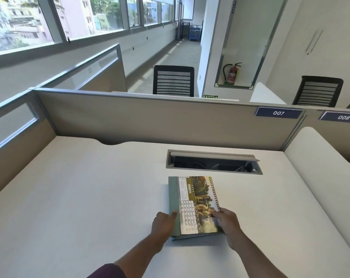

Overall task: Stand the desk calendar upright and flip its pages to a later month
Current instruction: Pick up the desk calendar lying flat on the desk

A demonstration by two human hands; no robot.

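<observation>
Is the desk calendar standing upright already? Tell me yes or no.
No, the desk calendar lies nearly flat on the desk, March page up, both hands at its near end.

One calendar, two hands, one worktop.

One desk calendar [194,205] lies on the single white worktop [90,197], with two hands on it: left hand [162,225] and right hand [228,223]. One open cable tray [213,161] is set in the worktop. Behind are two number plates, 007 [278,112] and 008 [343,117], two black chairs [173,80] [317,91] and one fire extinguisher [232,74].

desk calendar [194,205] flat on desk [90,197], march showing, both hands touching near end.
</observation>
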